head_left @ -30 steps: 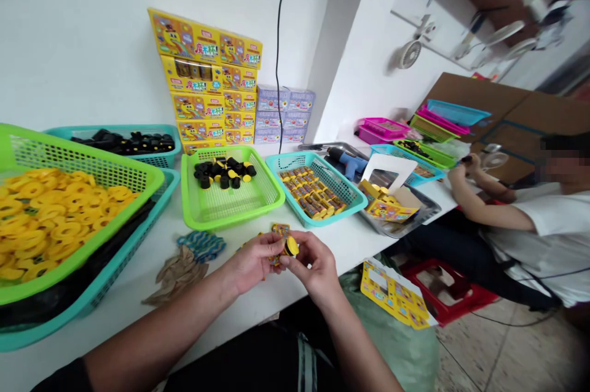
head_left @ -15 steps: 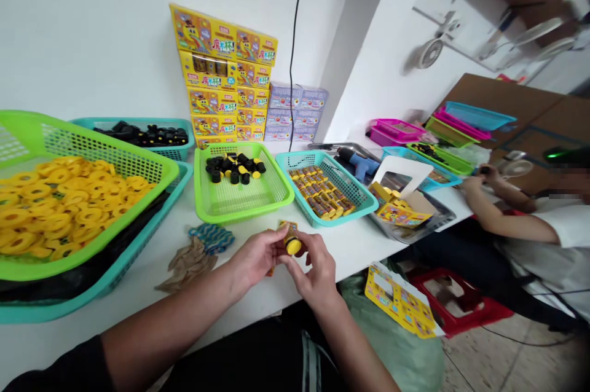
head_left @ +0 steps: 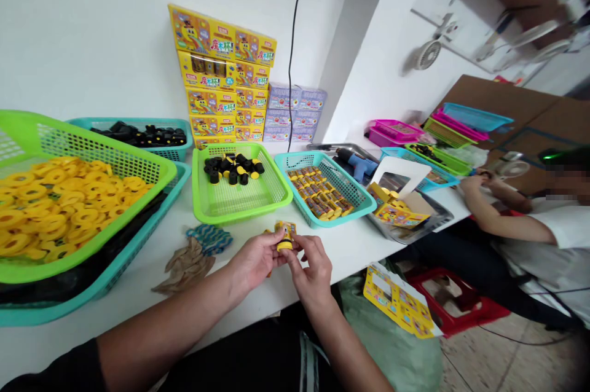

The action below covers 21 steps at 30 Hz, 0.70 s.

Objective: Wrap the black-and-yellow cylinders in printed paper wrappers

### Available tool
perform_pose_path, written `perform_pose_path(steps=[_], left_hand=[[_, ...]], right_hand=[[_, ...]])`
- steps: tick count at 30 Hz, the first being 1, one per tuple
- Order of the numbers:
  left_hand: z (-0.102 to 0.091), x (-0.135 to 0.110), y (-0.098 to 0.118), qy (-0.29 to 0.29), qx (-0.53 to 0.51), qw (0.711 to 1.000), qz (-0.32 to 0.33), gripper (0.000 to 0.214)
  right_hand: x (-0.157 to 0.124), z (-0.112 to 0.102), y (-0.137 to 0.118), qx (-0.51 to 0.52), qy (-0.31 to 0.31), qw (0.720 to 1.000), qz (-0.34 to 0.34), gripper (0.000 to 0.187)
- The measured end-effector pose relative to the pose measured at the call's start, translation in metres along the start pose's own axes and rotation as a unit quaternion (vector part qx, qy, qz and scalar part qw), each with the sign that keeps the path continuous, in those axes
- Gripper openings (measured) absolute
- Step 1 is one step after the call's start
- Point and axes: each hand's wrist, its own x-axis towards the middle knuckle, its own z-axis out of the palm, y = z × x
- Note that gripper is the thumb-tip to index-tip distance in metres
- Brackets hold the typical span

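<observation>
White tabletop [head_left: 359, 244] is seen to carry all the parts. At its left end a large green basket [head_left: 83, 143] is filled with yellow rings [head_left: 59, 207] and is seated in a lower teal basket [head_left: 138, 244]. Against the wall a stack of yellow boxes [head_left: 221, 78] is set upright. In front of the stack a smaller green basket [head_left: 239, 195] is placed, with black caps [head_left: 233, 169] gathered at its far end. Just beside it, to the right, a small teal basket [head_left: 299, 161] is loaded with rows of small yellow packs [head_left: 318, 195]. Near the front edge of the tabletop the left hand [head_left: 253, 260] and the right hand [head_left: 313, 269] are positioned close together. A small yellow piece [head_left: 284, 237] is held between them, just above the tabletop. The grip of each hand is clenched on it by thumb and fingertips.
</observation>
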Motion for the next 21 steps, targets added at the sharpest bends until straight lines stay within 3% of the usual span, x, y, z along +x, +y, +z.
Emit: perform_pose_path(steps=[9, 21], left_hand=[[0.002, -0.002, 0.007, 0.029, 0.023, 0.999, -0.012, 0.018], [0.000, 0.000, -0.006, 0.047, 0.009, 0.999, 0.021, 0.014]], right_hand=[[-0.004, 0.001, 0.008, 0.016, -0.006, 1.000, 0.009, 0.024], [-0.003, 0.005, -0.002, 0.052, 0.021, 0.998, 0.020, 0.023]])
